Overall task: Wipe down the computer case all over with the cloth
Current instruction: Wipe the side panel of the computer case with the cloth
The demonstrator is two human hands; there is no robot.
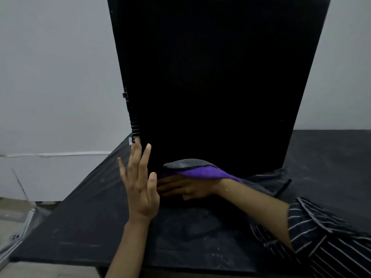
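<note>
Down low, right hand [186, 187] flat, pressing cloth [202, 171] to computer case [216, 87]; left hand [140, 190] spread, fingertips [137, 146] touching case's left edge.

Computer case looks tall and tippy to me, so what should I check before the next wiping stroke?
1. Computer case upright on the table: ok.
2. Left hand steadies it, straight fingers at its lower left edge: ok.
3. Cloth lies between right hand and the lower panel: ok.
4. Right hand presses flat on the cloth: ok.
5. Upper panel already wiped: cannot tell, too dark.
</note>
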